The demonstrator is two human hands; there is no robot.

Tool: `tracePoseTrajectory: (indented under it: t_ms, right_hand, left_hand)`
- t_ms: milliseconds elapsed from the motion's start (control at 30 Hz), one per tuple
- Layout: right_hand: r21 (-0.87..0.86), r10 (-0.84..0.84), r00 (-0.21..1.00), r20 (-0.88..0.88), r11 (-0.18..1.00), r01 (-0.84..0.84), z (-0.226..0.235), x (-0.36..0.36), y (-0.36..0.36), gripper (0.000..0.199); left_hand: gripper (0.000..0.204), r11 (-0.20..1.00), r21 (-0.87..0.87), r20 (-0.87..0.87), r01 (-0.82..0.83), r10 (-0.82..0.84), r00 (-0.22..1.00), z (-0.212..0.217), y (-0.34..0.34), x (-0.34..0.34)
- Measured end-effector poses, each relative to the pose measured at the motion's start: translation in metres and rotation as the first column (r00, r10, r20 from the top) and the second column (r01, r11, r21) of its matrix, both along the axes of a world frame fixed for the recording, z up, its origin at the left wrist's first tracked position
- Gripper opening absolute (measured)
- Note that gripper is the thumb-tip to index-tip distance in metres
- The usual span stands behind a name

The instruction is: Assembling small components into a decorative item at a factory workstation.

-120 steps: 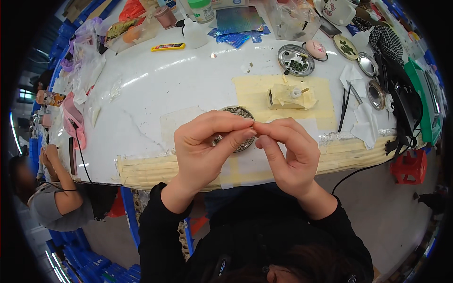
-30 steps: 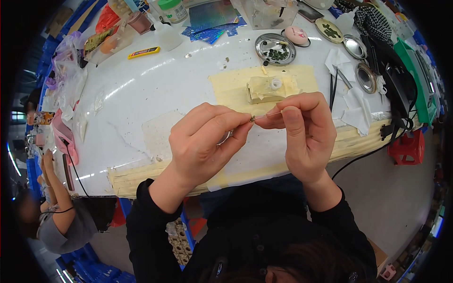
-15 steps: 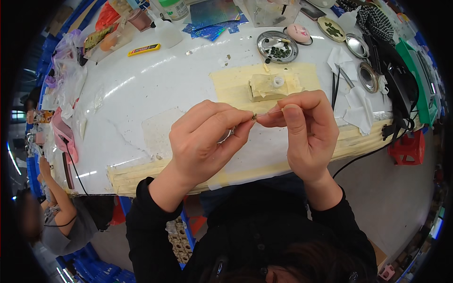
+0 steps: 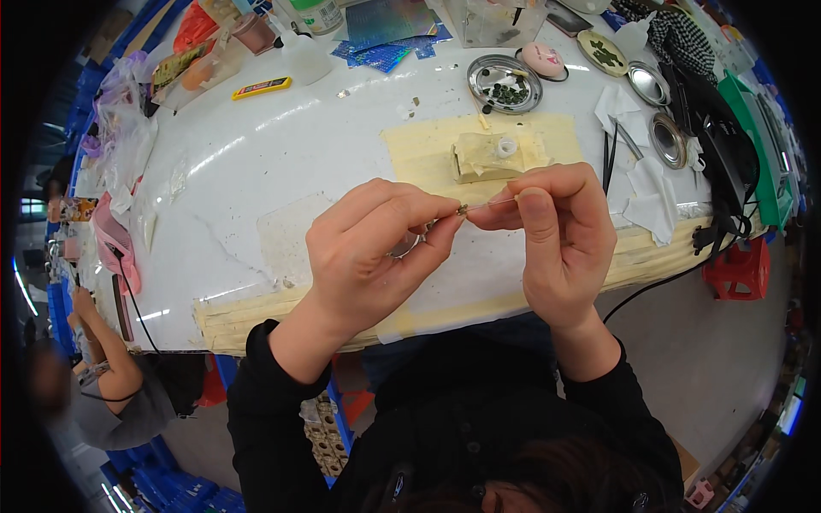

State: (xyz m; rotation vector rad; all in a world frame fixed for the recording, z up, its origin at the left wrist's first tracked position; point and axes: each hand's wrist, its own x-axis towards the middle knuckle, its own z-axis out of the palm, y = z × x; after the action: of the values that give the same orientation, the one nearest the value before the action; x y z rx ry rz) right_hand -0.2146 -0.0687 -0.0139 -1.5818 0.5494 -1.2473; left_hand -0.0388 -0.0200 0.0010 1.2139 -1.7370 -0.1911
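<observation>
Above the white table (image 4: 218, 184), a tiny dark piece (image 4: 463, 209)
The left hand (image 4: 363, 248) pinches it; the right hand (image 4: 564, 248) grips a thin rod (image 4: 493, 203) pointed at it.

Tiny dark piece (image 4: 463, 209) in left hand (image 4: 366, 248); thin pale rod (image 4: 494, 203), tilted, end beside it.

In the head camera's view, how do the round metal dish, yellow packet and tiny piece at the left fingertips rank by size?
Largest to smallest:
1. Round metal dish
2. Yellow packet
3. Tiny piece, pinched in left hand
</observation>
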Motion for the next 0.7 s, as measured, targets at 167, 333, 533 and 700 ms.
tracePoseTrajectory:
  t_ms: [167,333,533,700]
  right_hand:
    - [-0.009,0.0,1.0,0.0,1.0,0.0,-0.0003,0.0002,-0.0001,0.015]
    - [-0.008,0.002,1.0,0.005,1.0,-0.002,-0.0008,0.0006,-0.0002,0.015]
    - [0.018,-0.02,0.996,0.082,1.0,0.018,-0.0029,0.0028,0.0,0.012]
    - [0.023,-0.017,0.997,0.077,1.0,0.015,-0.0024,0.0026,0.0003,0.011]
  left_hand:
    - [0.016,1.0,0.006,-0.005,-0.007,0.007,1.0,0.0005,-0.0002,-0.0005]
    - [0.016,1.0,0.006,-0.002,-0.015,0.015,1.0,0.0003,0.0001,-0.0006]
    - [0.016,1.0,-0.002,0.01,-0.011,0.011,1.0,0.0002,-0.0006,-0.0002]
    - [0.018,1.0,0.0,0.012,0.013,-0.013,1.0,-0.0005,0.0005,0.0011]
